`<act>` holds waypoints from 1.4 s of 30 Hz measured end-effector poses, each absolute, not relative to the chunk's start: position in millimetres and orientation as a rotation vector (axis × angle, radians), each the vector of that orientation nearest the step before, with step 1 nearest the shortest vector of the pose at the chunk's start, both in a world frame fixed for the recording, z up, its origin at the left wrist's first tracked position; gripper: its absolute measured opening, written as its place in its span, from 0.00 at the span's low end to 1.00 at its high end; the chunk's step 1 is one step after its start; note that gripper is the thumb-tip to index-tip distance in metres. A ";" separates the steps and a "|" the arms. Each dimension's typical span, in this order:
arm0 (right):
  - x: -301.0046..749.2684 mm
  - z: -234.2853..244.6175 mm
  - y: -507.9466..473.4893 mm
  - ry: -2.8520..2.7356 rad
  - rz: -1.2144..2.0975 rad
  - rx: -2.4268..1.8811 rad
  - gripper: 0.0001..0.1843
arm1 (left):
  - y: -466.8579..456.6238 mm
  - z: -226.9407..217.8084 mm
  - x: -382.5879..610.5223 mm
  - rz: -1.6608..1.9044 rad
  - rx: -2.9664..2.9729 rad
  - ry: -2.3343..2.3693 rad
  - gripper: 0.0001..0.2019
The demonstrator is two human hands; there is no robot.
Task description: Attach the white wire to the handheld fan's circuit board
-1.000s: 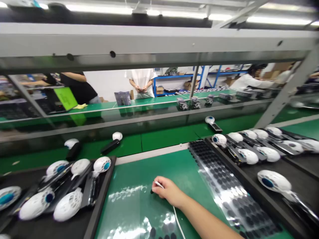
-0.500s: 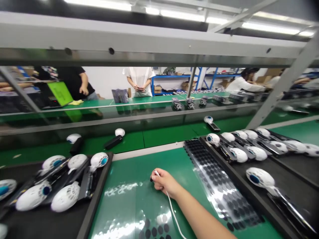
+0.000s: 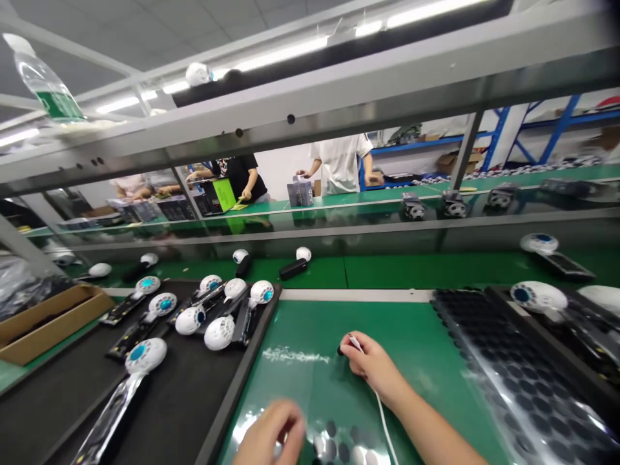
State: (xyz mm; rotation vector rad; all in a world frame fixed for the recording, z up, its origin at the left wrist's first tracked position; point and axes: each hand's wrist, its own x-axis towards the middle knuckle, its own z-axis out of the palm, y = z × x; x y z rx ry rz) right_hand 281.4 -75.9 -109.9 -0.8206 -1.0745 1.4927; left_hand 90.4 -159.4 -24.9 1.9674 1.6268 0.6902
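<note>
My right hand (image 3: pixel 372 365) rests on the green bench mat (image 3: pixel 411 329), fingers pinched round a thin white tool with a cord (image 3: pixel 385 420) trailing back along my forearm; a small black dot sits at its tip. My left hand (image 3: pixel 271 434) comes in at the bottom edge, blurred, fingers curled over a clear film sheet of black round pads (image 3: pixel 334 433). Whether it holds anything I cannot make out.
A black tray (image 3: pixel 194 394) on the left carries several white handheld fans (image 3: pixel 220 332). On the right lie a large sheet of black pads (image 3: pixel 513 361) and another tray of fans (image 3: pixel 537 297). A cardboard box (image 3: pixel 43 320) sits far left. People work across the conveyor (image 3: pixel 387 271).
The view has swung left, showing the left tray and cardboard box. My left hand has come into view at the bottom. My right hand stays pinched on the tool at the same spot.
</note>
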 end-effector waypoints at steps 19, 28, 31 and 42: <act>279.7 -107.0 -77.2 -1.341 1.354 -1.036 0.06 | -88.1 -42.7 135.6 0.669 1.803 1.550 0.10; 281.0 -107.9 -76.7 -1.367 1.352 -1.037 0.07 | -94.2 -45.5 130.1 0.704 1.860 1.632 0.11; 280.7 -108.4 -77.0 -1.360 1.361 -1.032 0.07 | -97.6 -43.0 125.5 0.753 1.909 1.706 0.14; 282.0 -104.5 -78.7 -1.390 1.348 -1.015 0.06 | -96.4 -41.1 133.6 0.725 1.928 1.528 0.10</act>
